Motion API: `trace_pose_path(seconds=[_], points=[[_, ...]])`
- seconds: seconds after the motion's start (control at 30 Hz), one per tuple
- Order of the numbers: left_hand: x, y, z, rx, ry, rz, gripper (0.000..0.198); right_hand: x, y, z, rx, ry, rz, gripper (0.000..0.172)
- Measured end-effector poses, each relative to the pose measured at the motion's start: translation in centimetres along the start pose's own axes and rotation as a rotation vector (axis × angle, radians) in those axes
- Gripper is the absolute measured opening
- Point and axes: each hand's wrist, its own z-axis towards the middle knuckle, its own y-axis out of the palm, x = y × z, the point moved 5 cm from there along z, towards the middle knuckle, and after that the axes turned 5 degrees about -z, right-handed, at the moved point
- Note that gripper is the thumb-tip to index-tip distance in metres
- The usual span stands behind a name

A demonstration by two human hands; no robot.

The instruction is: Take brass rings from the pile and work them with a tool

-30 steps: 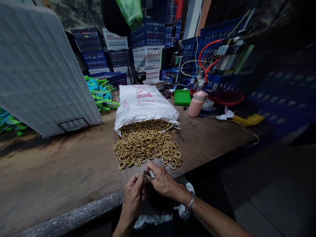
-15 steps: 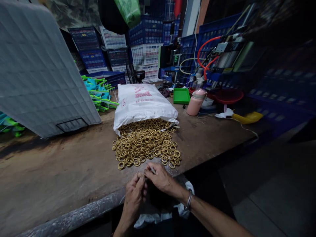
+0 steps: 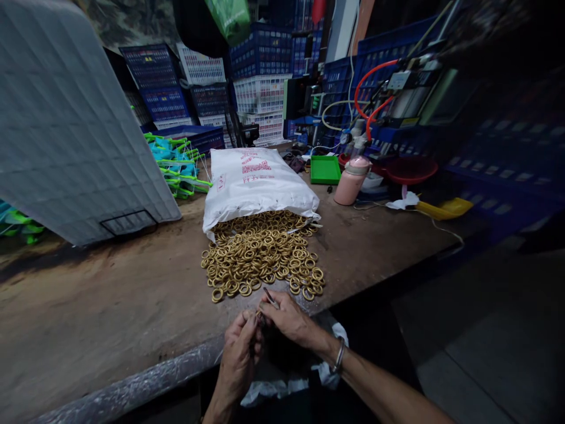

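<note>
My left hand (image 3: 241,347) and my right hand (image 3: 286,318) meet at the near edge of the wooden workbench (image 3: 110,306), fingers pinched together. The right hand grips a thin metal tool (image 3: 269,296) whose tip sticks up past the fingers. The left hand is closed on a small dark piece that I cannot make out. Just beyond the hands lies a heap of brass rings (image 3: 260,253) spilling from an open white sack (image 3: 253,179).
A large grey quilted panel (image 3: 66,129) leans at the left. Green and blue plastic parts (image 3: 176,165) lie behind it. A pink bottle (image 3: 351,182), green tray (image 3: 325,169), red bowl (image 3: 408,171) and yellow scoop (image 3: 444,209) stand at the right. Stacked crates (image 3: 260,94) fill the back.
The hands have shifted slightly up toward the ring heap, and the tool in my right hand has tilted so its tip now points up. The view has barely moved.
</note>
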Motion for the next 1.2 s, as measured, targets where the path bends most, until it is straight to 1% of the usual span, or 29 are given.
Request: trace_pose_path(seconds=[0.1,0.17,0.27,0.37,0.47,0.57,0.67,0.73,0.8,0.9,0.97,1.03,1.13,1.2], points=[[0.0,-0.2,0.0,-0.012,0.021,-0.006,0.029,0.1,-0.3,-0.2,0.055,-0.006,-0.125,0.018],[0.0,-0.4,0.0,-0.001,0.031,0.003,0.028,-0.1,-0.3,-0.5,0.069,-0.063,-0.272,0.016],[-0.1,-0.8,0.2,0.031,0.025,0.034,0.030,-0.4,0.1,-1.1,0.005,-0.152,-0.484,0.010],[0.0,-0.8,0.4,0.039,0.037,0.067,0.032,-0.5,0.4,-1.3,-0.040,-0.174,-0.629,0.019],[0.0,-0.9,0.5,0.049,0.061,0.126,0.034,-0.5,0.5,-1.4,-0.069,-0.176,-0.713,0.026],[0.4,-0.9,0.5,0.073,0.104,0.198,0.036,-0.5,0.6,-1.4,-0.092,-0.168,-0.751,0.030],[0.8,-0.9,0.2,0.086,0.141,0.270,0.035,-0.2,0.7,-1.3,-0.106,-0.151,-0.788,0.031],[0.9,-0.8,-0.3,0.089,0.125,0.292,0.036,0.3,0.5,-1.1,-0.092,-0.121,-0.844,0.028],[0.8,-0.5,-0.8,0.069,0.083,0.269,0.035,0.7,0.2,-0.7,-0.062,-0.096,-0.909,0.025],[0.8,0.2,-1.7,0.008,0.014,0.115,0.032,0.9,-0.3,0.2,-0.015,-0.072,-0.970,0.025],[0.7,0.3,-2.0,0.011,-0.046,-0.010,0.031,0.5,-0.3,0.9,0.008,-0.077,-0.974,0.025],[0.5,0.1,-2.0,0.026,-0.079,-0.083,0.030,-0.3,-0.1,1.5,0.028,-0.103,-0.963,0.026],[0.5,-0.4,-1.6,0.005,-0.056,-0.106,0.029,-1.3,0.9,2.4,0.051,-0.126,-0.963,0.028],[0.6,-1.0,-1.4,0.011,-0.027,-0.117,0.025,-1.6,1.7,2.9,0.048,-0.131,-0.974,0.027]])
